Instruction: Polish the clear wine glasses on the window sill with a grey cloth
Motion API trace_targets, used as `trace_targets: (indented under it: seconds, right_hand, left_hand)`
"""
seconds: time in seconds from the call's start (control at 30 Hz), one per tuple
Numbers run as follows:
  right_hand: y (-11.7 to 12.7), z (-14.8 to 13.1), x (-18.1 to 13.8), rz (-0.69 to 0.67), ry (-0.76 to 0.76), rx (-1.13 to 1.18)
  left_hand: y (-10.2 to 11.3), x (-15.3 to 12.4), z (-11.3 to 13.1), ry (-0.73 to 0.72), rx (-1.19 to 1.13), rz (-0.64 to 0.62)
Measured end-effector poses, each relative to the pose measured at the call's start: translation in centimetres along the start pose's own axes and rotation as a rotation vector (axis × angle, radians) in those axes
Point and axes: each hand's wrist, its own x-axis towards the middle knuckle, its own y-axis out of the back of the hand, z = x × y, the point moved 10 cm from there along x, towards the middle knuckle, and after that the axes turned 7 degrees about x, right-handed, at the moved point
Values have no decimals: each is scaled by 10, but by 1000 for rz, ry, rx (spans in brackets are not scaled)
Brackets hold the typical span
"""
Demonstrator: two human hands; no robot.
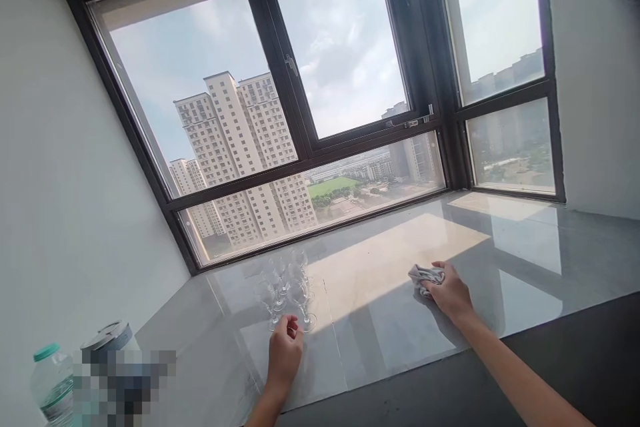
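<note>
My right hand grips a crumpled grey-white cloth, low over the glossy grey windowsill. Toward the left, several clear stemmed glasses stand upright in a close group near the window. My left hand is just in front of them, its fingers curled inward close to the glass feet. Whether those fingers touch a glass or hold anything small is hidden from me.
A clear bottle with a green cap and a white and dark container stand at the lower left, partly blurred by pixels. A dark-framed window rises behind the sill. Sunlight patches lie across the sill, and its front edge drops off.
</note>
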Motion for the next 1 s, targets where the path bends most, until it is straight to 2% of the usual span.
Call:
trace_targets:
  seconds: [0.13, 0.27, 0.33, 0.47, 0.53, 0.6, 0.67, 0.8, 0.9, 1.0]
  right_hand:
    - [2, -1, 0, 15, -3, 8]
    - [3, -3, 0, 33, 15, 24]
    - [3, -4, 0, 41, 24, 41]
    - [2, -3, 0, 52, 29, 58]
    - [1, -1, 1, 51, 21, 62]
    - [0, 2, 3, 49, 21, 62]
    - [0, 3, 5, 45, 44, 51]
    - [-7, -6, 1, 29, 161, -30]
    - [-31, -28, -20, -33, 359, -125]
    - [-71, -52, -57, -149, 582, -168]
  left_hand:
    - [-17, 20, -11, 100, -18, 21]
    - [-45, 30, -5, 127, 131, -65]
    - [-57, 29, 17, 13, 194, -89]
    - [-84, 14, 93, -440, 304, -62]
    - [-103, 10, 118, -543, 299, -93]
    - [-119, 16, 131, -533, 268, -117]
    - [-131, 26, 132, -449, 256, -115]
    - [-131, 40, 123, -308, 227, -70]
    - [-125, 43, 116, -247, 219, -60]
    - [-124, 42, 116, -234, 245, -86]
